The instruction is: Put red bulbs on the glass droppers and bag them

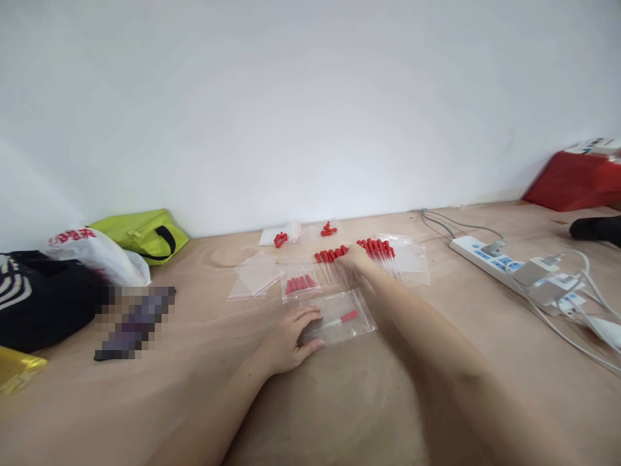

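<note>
My left hand [295,340] rests on the left end of a clear plastic bag [334,330], its thumb and fingers spread apart. Inside that bag lies one red-topped dropper [349,316]. Farther forward, my right hand [353,259] reaches into a row of red-topped droppers [378,249]; its fingertips are bunched and partly hidden, so what they hold is too small to tell. Left of the row, a zip bag [298,294] has several red-topped droppers in it. Flat bags [255,275] lie beside it, and small red caps [280,239] sit near the wall.
On the right is a white power strip [478,257] with plugs and cables, with a red bag [572,181] behind. At left are a green bag [140,236], a white plastic bag [107,259], a black bag [43,298] and a pixelated object [138,323].
</note>
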Available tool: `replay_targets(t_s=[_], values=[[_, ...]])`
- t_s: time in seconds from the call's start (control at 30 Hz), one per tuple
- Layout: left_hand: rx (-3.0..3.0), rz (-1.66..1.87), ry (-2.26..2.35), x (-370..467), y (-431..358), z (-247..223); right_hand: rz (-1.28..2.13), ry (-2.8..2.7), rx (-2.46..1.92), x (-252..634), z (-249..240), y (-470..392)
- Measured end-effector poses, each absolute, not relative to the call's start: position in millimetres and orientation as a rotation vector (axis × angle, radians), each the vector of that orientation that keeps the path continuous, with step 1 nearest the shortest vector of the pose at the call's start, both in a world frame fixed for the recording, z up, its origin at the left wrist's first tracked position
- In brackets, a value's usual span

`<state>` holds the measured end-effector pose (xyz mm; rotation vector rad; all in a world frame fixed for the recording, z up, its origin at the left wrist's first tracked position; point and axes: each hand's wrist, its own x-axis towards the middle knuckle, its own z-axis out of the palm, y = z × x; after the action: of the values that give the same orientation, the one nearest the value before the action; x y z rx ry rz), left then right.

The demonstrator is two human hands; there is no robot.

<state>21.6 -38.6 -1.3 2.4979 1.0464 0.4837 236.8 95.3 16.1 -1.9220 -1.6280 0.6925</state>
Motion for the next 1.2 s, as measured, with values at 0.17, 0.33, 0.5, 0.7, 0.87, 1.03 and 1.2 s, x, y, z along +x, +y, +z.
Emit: replay_targets(t_s=[0.17, 0.33, 0.5, 0.7, 0.87, 1.03, 1.2], values=[[2.495, 0.453, 1.075, 21.5, -38.9, -1.1, 0.78, -1.586, -1.682, 271.0, 17.5, 63.7], [2.497, 0.444, 1.081, 22.1, -38.9, 0.5, 0.871, -1.225, -1.223, 300.6, -10.1, 15.5], [2.501, 0.433, 1.093, 23.2, -37.8, 2.7, 0.933, -1.062, -1.188, 296.9, -28.5, -5.2], [2.469, 0.416, 1.122, 23.5, -39.4, 4.8, 1.136, -0.966, -1.1, 276.9, -29.2, -11.5], [2.467, 0.423, 1.131, 23.3, -40.3, 4.5, 1.257, -1.183, -1.12, 273.5, -26.8, -19.8], [2.463, 0.448, 1.126, 23.2, -39.2, 2.7, 1.329, -1.373, -1.125, 273.8, -25.3, -20.0], [2.471, 0.44, 1.135, 23.8, -39.0, 3.9, 1.334, -1.44, -1.152, 270.1, -32.7, -16.5]])
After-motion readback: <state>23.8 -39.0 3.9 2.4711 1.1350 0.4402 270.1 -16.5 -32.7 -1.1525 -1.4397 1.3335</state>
